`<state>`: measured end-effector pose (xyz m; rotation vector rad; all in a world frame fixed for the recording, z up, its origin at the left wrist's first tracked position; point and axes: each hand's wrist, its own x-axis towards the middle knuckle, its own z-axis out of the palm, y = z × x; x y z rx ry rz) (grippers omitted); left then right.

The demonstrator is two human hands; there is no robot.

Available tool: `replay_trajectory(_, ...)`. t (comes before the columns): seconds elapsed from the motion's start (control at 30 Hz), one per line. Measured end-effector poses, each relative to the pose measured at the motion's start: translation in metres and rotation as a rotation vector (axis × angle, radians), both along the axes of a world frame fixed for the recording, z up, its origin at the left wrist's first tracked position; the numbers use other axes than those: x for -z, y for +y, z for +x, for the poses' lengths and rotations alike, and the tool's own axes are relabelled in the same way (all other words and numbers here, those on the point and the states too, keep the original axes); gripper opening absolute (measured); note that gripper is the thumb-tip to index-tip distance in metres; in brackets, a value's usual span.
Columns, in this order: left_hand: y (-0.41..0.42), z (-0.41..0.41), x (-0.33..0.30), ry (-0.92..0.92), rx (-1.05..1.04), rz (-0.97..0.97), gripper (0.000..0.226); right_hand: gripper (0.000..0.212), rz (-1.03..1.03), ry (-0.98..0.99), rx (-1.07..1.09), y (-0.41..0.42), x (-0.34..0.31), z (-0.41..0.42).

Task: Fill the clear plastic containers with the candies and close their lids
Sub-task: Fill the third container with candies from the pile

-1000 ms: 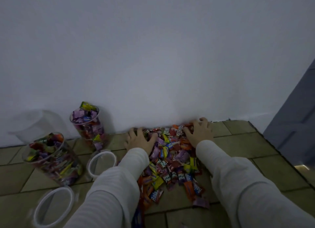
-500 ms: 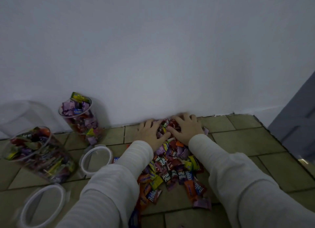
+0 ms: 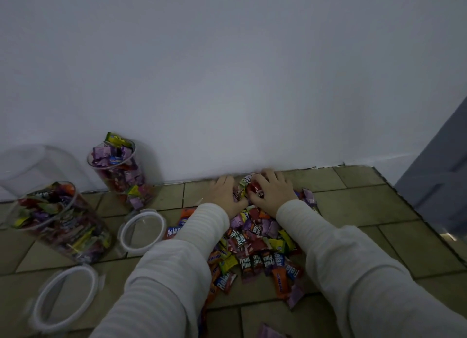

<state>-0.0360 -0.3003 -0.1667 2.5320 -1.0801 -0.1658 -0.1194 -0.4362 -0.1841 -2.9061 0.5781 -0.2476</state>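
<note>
Plainly the candies (image 3: 255,239), heaped on the floor (image 3: 353,211) against the wall (image 3: 227,85), were light, slippery little packets, so we judged a cupped two-handed scoop from the heap's far edge best. Our left hand (image 3: 226,195) and right hand (image 3: 274,195) lay on that edge, arms stretched forward, fingers curled around a gathered clump, well right of the containers (image 3: 118,168).

dim room: plain white wall (image 3: 227,72), olive tiled floor (image 3: 366,211), grey door (image 3: 439,181).
</note>
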Motion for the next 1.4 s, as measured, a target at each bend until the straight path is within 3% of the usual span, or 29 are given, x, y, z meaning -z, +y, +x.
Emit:
replay_trajectory(0.1,-0.001,-0.004,-0.002,0.062,-0.019,0.036,0.028,0.072,0.056,0.032,-0.049,0.002,-0.001,0.000)
replay_trajectory(0.23,-0.004,-0.010,-0.005,0.043,-0.056,0.183,0.032,0.039,0.054,0.135,-0.076,0.006,-0.007,0.001)
replay_trajectory(0.4,0.000,-0.021,-0.012,0.070,-0.052,0.165,0.031,0.034,0.156,0.158,-0.025,0.010,-0.021,-0.006)
replay_trajectory(0.63,0.021,-0.030,-0.028,0.053,-0.071,-0.093,0.028,0.027,0.472,-0.153,-0.006,0.019,-0.040,-0.023)
replay_trajectory(0.87,0.040,-0.048,-0.046,0.026,-0.149,-0.093,0.037,0.019,0.665,-0.372,0.022,0.039,-0.056,-0.044)
replay_trajectory(1.07,0.056,-0.066,-0.061,0.014,-0.186,-0.168,0.029,0.011,0.750,-0.473,0.044,0.057,-0.068,-0.064)
replay_trajectory(1.4,0.088,-0.110,-0.110,0.099,-0.305,-0.575,0.028,0.016,0.991,-0.864,0.099,0.089,-0.125,-0.106)
